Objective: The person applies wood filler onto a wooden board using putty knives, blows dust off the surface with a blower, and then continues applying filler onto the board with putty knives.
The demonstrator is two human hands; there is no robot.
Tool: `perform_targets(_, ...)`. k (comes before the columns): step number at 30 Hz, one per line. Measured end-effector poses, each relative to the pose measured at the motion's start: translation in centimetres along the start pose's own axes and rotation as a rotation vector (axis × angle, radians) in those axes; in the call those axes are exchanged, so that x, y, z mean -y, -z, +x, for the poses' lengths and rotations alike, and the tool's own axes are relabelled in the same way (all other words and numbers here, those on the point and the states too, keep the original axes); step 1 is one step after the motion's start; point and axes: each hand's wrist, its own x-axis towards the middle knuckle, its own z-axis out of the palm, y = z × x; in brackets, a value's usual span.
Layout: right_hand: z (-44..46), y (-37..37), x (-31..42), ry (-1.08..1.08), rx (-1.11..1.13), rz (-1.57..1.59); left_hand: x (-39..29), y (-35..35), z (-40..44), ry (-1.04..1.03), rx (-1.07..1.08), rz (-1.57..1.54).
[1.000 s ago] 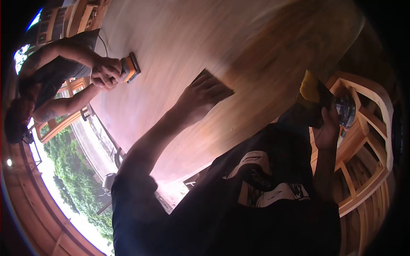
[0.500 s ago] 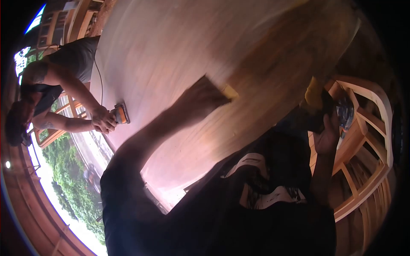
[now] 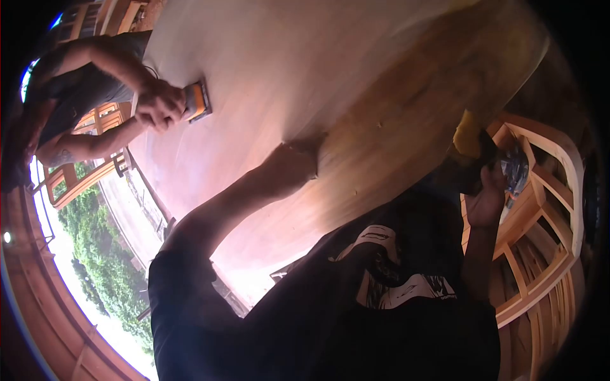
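Observation:
My left hand (image 3: 289,170) is over a broad wooden panel (image 3: 254,82), its fingers closed around a thin dark piece (image 3: 312,151) like a spreader, blurred and partly hidden by the hand. My right hand (image 3: 486,200) grips a dark flat holder (image 3: 470,170) from below, close to my body on the right. A yellow, rough-edged lump (image 3: 467,134) like filler sits at the top of that holder. Small yellowish specks dot the panel's brown-stained part.
At the left a co-worker leans over the panel with both hands (image 3: 160,106) at an orange and black sander (image 3: 198,101). A wooden frame with slats (image 3: 559,181) stands at the right. Greenery (image 3: 95,235) shows beyond the left edge.
My left hand has moved lower on the panel, closer to me, and the yellow patch at its piece no longer shows. The co-worker's sander has moved up and right. My right hand stays about still.

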Motion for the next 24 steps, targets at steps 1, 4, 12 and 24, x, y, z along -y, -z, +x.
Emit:
perform_targets(1, 0.2, -0.5, 0.2, 0.017, 0.012, -0.013, -0.1, 0.5, 0.5, -0.014, 0.000, 0.026)
perform_targets(4, 0.1, -1.4, 0.0, 0.032, -0.002, -0.071, -1.8, 2.3, 5.0, -0.130, -0.341, 0.069)
perform_targets(12, 0.2, -1.8, 0.8, 0.001, -0.019, -0.172, -2.2, 0.2, 7.0, -0.070, -0.476, 0.103)
perform_targets(24, 0.7, -1.7, 0.4, -0.038, -0.095, -0.250, -2.0, -6.1, 0.6, 0.060, -0.620, -0.040)
